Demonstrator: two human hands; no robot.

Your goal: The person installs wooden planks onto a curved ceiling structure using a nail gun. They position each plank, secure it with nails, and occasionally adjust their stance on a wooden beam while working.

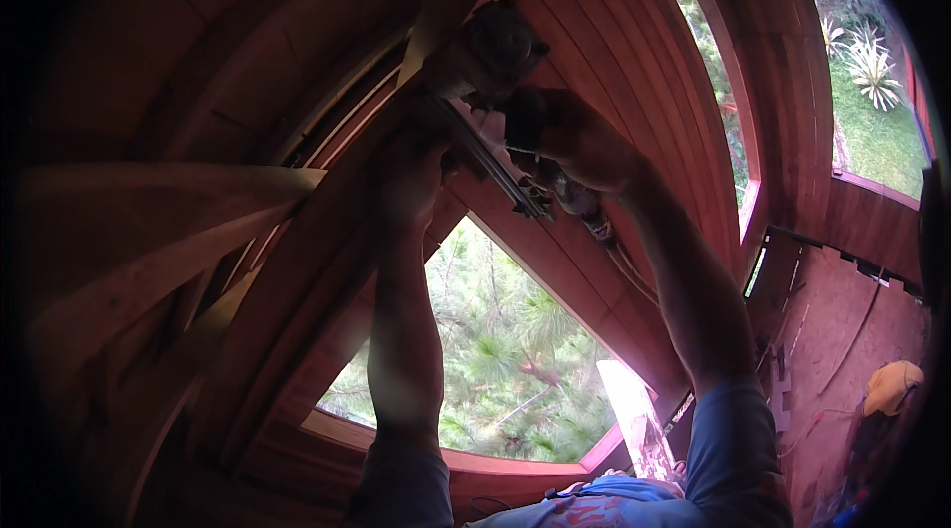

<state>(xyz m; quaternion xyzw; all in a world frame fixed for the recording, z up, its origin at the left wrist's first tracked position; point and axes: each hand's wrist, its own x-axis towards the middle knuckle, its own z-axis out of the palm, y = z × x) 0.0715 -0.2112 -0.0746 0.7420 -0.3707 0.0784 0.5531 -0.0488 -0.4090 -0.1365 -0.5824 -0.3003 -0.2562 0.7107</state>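
Note:
Raised in front of me, a pneumatic nail gun (502, 45) has its head up against a sloping wooden beam. My right hand (591, 147) is wrapped round its handle. From the gun's head a long, straight metal magazine (492, 161) slants down to the right, between my two hands. An air hose (628, 268) runs from the fitting at the handle's end toward my right forearm. My left hand (414, 166) is up at the wood, just left of the magazine. Deep shadow hides its fingers, so I cannot make out what they grip.
Red-brown plank walls (604, 43) slope round me, with pale beams (178, 221) at left. A triangular window opening (515, 350) below my hands shows trees. More openings at right look onto grass. At lower right, an orange cap-like thing (894, 387) is near a reddish board floor (842, 330).

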